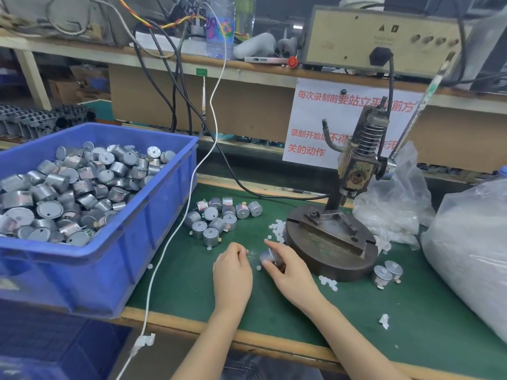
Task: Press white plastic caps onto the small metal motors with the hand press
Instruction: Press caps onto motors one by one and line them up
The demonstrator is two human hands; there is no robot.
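My right hand (288, 270) grips a small metal motor (267, 256) just above the green mat, left of the hand press base (332, 245). My left hand (233, 267) is beside it with fingers curled, pinching what looks like a tiny white cap (246, 252) at the fingertips. Loose white caps (277, 229) lie against the base's left edge, and more caps (327, 282) lie at its front. A cluster of bare motors (219, 218) lies on the mat behind my hands. Two motors (386, 271) stand to the right of the base. The press head (356, 171) is raised.
A blue bin (153, 215) full of motors fills the left side. Clear plastic bags (466, 256) of white caps sit at the right. The press lever (419, 105) slants up to the right. A white cable (175, 229) crosses the mat's left edge. A scrap of paper (384, 320) lies near the front.
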